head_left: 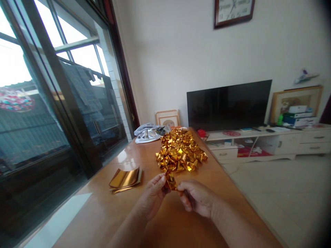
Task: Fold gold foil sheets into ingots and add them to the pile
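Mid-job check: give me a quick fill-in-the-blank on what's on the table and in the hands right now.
1. Both hands, left hand and right hand, pinch one folded piece of ____ foil paper.
2. The pile of folded pieces lies ____ the hands, farther up the table.
3. The flat unfolded sheets lie to the ____ of the hands.

Missing words: gold; beyond; left

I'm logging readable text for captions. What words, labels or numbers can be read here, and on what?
None can be read.
Wall clock: dial marks too blurred to read.
Boxes on the TV cabinet: any print too small.
Gold foil piece between left hand and right hand: no print visible.
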A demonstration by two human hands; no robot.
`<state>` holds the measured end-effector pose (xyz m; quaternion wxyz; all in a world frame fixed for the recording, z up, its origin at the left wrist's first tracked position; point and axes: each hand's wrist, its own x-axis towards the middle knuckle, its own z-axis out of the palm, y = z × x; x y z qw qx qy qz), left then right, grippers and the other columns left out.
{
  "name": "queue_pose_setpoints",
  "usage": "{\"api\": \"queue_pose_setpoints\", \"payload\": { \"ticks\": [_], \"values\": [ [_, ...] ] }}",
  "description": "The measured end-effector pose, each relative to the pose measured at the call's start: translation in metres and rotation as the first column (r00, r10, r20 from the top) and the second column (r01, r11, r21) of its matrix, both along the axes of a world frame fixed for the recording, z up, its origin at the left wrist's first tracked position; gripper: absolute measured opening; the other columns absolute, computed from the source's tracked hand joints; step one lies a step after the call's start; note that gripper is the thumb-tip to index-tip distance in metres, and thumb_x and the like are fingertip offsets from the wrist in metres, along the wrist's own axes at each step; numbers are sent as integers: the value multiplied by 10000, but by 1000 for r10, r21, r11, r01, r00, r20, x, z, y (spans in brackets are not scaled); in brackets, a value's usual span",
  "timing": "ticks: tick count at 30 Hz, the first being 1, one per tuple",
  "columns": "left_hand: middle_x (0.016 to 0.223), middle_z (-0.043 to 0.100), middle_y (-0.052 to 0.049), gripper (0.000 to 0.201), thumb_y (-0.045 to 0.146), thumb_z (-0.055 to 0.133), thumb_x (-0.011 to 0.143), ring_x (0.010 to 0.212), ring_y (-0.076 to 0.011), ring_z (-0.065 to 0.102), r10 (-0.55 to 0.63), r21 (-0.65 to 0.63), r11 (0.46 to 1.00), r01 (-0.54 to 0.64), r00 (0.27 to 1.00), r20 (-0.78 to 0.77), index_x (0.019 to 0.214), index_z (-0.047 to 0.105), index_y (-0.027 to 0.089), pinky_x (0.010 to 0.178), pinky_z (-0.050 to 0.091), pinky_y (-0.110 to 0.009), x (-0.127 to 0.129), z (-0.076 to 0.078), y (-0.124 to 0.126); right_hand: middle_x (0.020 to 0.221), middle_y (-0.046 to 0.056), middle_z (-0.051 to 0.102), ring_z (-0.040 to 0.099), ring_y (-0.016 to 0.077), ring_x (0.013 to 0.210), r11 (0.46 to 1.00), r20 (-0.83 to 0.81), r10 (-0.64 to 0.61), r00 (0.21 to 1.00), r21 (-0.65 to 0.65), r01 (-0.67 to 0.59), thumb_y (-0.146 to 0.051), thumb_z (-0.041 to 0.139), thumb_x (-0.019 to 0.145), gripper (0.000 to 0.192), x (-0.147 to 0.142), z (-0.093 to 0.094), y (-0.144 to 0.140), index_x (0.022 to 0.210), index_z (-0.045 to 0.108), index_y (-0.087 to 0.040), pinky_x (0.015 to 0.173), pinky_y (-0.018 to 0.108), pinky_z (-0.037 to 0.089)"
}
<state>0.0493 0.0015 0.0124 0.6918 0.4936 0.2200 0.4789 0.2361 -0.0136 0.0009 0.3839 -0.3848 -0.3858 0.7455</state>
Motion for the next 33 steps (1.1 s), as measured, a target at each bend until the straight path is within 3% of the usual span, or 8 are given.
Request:
{"api": "queue_pose_setpoints", "payload": {
  "ticks": [6, 16, 19, 22, 24, 28, 30, 33],
  "values": [
    [937, 677, -72, 172, 299, 666, 909, 812, -155, 566, 6, -31, 1000, -5, 999, 37, 1013, 707, 168, 748, 398, -274, 1, -4, 2, 465, -27, 540, 404, 81, 351, 1000, 15, 17, 1000, 25, -17, -298, 536, 787, 187, 1, 1, -1, 663, 576, -164, 381, 213, 302],
    [982, 698, -92, 244, 401, 674, 887, 910, -216, 609, 25, -6, 1000, -25, 999, -37, 966, 716, 174, 863, 434, -347, 2, 1, 0, 464, -35, 542, 392, 79, 363, 999, 67, 16, 998, 41, -19, -311, 527, 809, 174, 0, 7, -3, 688, 537, -186, 395, 197, 307],
    [995, 698, -109, 316, 455, 605, 922, 912, -225, 614, 49, 10, 999, -49, 998, -50, 956, 710, 159, 858, 449, -360, 3, 2, 0, 470, -36, 543, 388, 82, 372, 995, 104, 1, 995, 102, -12, -317, 524, 804, 172, 0, 7, -3, 696, 546, -186, 397, 206, 287],
    [1041, 703, -109, 367, 488, 567, 934, 928, -226, 617, 174, 72, 984, -166, 976, -129, 1007, 712, 159, 834, 459, -346, 3, 3, -1, 474, -42, 526, 397, 89, 398, 973, 250, -102, 963, 224, 45, -318, 529, 814, 170, -2, 5, -2, 706, 555, -190, 415, 218, 256],
    [1045, 713, -97, 366, 487, 586, 923, 951, -229, 620, 299, 161, 950, -266, 926, -232, 1042, 716, 167, 832, 462, -334, 2, 2, 0, 495, -33, 533, 431, 97, 442, 933, 413, -238, 879, 348, 90, -319, 539, 826, 194, -3, 3, -1, 678, 542, -194, 446, 228, 253],
    [1009, 733, -90, 339, 433, 686, 852, 955, -252, 651, 433, 331, 888, -320, 824, -365, 1057, 718, 165, 862, 484, -353, 1, -8, 6, 601, 6, 597, 490, 119, 567, 785, 642, -520, 563, 619, 19, -287, 573, 821, 239, -2, 0, 1, 609, 520, -190, 513, 260, 224],
    [960, 738, -82, 300, 394, 714, 824, 901, -242, 663, 502, 405, 845, -349, 778, -378, 1019, 726, 166, 830, 495, -344, 1, -14, 10, 632, 12, 611, 493, 125, 594, 743, 683, -584, 439, 667, -49, -268, 580, 819, 217, -1, 0, 1, 621, 534, -190, 532, 277, 197],
    [938, 741, -68, 231, 355, 691, 837, 887, -236, 673, 530, 437, 826, -357, 755, -385, 976, 727, 175, 812, 501, -334, 0, -22, 16, 677, 23, 639, 518, 134, 624, 722, 703, -613, 360, 684, -104, -275, 569, 844, 190, 0, 2, -1, 671, 565, -195, 551, 288, 190]
  ]
}}
